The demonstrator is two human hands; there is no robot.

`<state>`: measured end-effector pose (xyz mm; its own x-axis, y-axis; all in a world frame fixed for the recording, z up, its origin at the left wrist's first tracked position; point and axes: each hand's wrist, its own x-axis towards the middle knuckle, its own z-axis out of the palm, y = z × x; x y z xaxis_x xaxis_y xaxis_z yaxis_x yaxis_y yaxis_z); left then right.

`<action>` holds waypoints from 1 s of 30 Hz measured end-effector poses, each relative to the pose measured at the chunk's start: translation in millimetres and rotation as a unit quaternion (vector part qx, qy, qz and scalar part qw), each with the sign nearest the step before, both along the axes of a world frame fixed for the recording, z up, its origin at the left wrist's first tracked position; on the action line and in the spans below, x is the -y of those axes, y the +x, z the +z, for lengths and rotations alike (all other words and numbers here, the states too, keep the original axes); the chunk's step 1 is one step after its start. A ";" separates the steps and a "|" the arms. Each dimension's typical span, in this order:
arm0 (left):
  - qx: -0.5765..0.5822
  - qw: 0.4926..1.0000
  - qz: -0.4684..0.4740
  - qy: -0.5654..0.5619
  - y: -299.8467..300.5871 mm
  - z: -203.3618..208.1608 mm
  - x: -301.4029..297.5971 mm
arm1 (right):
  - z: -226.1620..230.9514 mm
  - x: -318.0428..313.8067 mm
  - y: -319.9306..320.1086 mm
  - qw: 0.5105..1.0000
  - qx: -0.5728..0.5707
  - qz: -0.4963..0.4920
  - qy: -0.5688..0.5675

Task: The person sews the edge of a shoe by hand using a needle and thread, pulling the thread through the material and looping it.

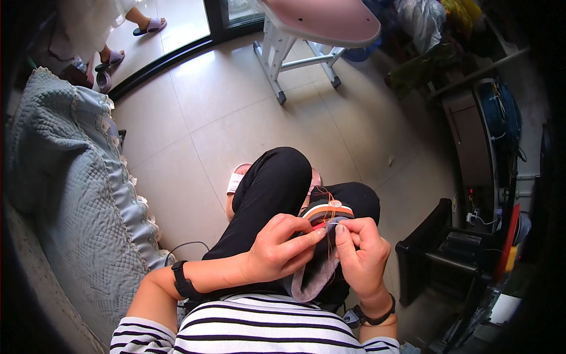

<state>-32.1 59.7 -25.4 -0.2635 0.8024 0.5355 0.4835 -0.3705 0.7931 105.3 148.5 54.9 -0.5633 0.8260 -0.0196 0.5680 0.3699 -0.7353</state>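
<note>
Thread (330,213) hazard: slack loops.
Your left hand (283,245) and right hand (362,251) pinch grey cloth (312,283); pulling could knot slack.

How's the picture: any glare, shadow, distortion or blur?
Head view: tiled floor brightest near the glass door; right side dim around the cabinet; fisheye rim black, outer edges bending; left hand and right hand fairly clear; orange thread too fine to trace fully.
</note>
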 end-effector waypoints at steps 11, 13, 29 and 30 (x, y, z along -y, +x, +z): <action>0.012 1.000 0.010 0.003 -2.6 -1.0 -0.7 | -5.1 1.6 -5.8 0.994 0.004 0.011 0.110; 0.014 1.000 0.010 0.005 -3.1 -1.2 -1.2 | -5.3 1.9 -5.0 0.994 0.006 0.011 0.109; 0.016 1.000 -0.001 0.002 -2.3 -0.8 -2.8 | -4.4 2.4 -2.8 0.991 0.019 0.008 0.130; 0.016 1.000 -0.001 0.002 -2.6 -0.9 -2.5 | -4.0 2.6 -3.3 0.990 0.018 0.012 0.138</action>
<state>-34.7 62.3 -26.4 -0.2795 0.8008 0.5297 0.4566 -0.3745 0.8070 101.9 145.8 50.9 -0.5853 0.7895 0.1849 0.5809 0.5673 -0.5837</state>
